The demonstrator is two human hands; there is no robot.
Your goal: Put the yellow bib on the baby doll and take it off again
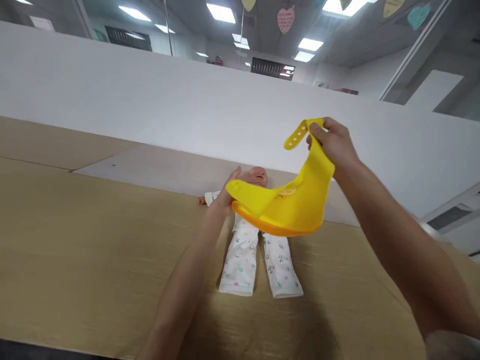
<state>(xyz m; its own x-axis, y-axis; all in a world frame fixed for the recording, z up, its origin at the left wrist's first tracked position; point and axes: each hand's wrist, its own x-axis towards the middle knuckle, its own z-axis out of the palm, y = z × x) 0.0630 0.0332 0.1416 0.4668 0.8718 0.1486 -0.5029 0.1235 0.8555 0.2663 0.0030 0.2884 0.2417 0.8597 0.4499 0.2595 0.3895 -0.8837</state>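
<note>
A yellow silicone baby bib [300, 195] with an orange lower edge hangs tilted in the air. My right hand [332, 140] is closed on its upper end, beside a neck strap [296, 135] with a row of holes. At the bib's other end is my left hand [227, 192], fingers stretched out; the bib partly covers it, and whether they touch is unclear. Beneath lies a baby doll [258, 172] on its back, in white printed clothes. Its trousers [240, 260] show below the bib, while most of its torso is hidden.
The doll rests on a tan padded surface [112, 250]. Behind this runs a low white wall [150, 100] with glass above it. Paper hearts [285, 20] hang at the top. A dark edge shows at the lower left.
</note>
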